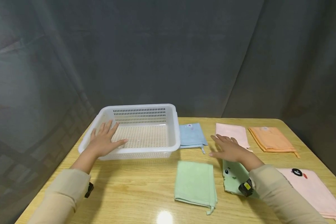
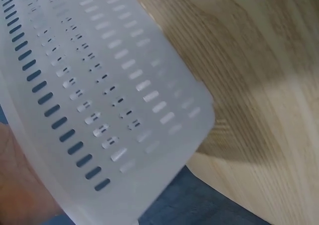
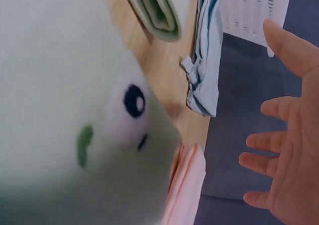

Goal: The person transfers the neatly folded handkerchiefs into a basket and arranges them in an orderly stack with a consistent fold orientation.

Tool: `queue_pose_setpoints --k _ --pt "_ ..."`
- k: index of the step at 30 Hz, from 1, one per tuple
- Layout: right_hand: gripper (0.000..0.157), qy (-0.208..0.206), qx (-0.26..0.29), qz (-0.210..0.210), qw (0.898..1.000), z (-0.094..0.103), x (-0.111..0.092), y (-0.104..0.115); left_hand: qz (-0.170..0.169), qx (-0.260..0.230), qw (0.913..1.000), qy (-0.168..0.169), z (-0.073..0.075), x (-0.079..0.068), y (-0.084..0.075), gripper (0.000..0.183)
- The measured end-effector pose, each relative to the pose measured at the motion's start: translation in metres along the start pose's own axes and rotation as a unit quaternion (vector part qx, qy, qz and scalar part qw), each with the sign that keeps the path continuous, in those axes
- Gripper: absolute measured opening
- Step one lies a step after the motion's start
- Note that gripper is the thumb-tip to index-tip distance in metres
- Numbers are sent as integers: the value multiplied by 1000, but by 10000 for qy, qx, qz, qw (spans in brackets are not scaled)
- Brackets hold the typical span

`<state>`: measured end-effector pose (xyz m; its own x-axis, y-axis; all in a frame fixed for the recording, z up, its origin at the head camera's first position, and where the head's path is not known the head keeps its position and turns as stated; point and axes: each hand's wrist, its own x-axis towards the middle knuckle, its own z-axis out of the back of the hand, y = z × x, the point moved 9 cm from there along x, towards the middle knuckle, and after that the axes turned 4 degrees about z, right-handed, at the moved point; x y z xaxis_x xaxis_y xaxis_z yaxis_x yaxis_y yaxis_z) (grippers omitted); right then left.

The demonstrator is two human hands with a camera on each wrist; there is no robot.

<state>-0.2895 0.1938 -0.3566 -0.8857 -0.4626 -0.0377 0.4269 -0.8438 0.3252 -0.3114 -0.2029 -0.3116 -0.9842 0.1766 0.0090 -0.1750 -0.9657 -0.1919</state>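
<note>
A dark grey curtain (image 1: 156,53) hangs behind a yellow wood table (image 1: 128,193). At the left of the head picture is the left hand (image 1: 102,143), its fingers spread wide apart. It is over the left end of a white basket (image 1: 148,151) — I cannot tell if it touches it. The basket sits left of the middle and is full of little holes.

Just right of the basket lies a folded blue cloth (image 1: 191,135). Below it, at the lower middle, is a folded green cloth (image 1: 195,182) with a small loop at one corner.

Next comes the right hand (image 1: 229,150), right of the middle, its fingers apart too. It points up and left. Behind it is a light pink cloth (image 1: 233,132); below it is a green face cloth (image 1: 235,177) with a black eye, partly hidden by the arm.

Farther right lies an orange cloth (image 1: 272,139). At the lower right is a big pink cloth (image 1: 310,186) — it has a black eye and a red spot.
</note>
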Motion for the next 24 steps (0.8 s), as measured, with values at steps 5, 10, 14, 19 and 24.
queue_pose_setpoints --k 5,10,14,19,24 --pt "80 47 43 82 9999 -7 0 4 -20 -28 10000 -68 0 -4 7 86" --pt "79 66 12 223 9997 -14 3 8 -16 -47 9998 -177 2 -8 15 85" --pt "79 75 -6 332 9994 -18 4 13 39 -74 9996 -266 3 -10 23 85" --pt "82 159 33 411 9990 -24 3 19 119 -48 9996 -264 3 -12 31 84" --pt "82 292 85 412 9987 -30 2 23 178 -8 9997 -177 3 -12 38 85"
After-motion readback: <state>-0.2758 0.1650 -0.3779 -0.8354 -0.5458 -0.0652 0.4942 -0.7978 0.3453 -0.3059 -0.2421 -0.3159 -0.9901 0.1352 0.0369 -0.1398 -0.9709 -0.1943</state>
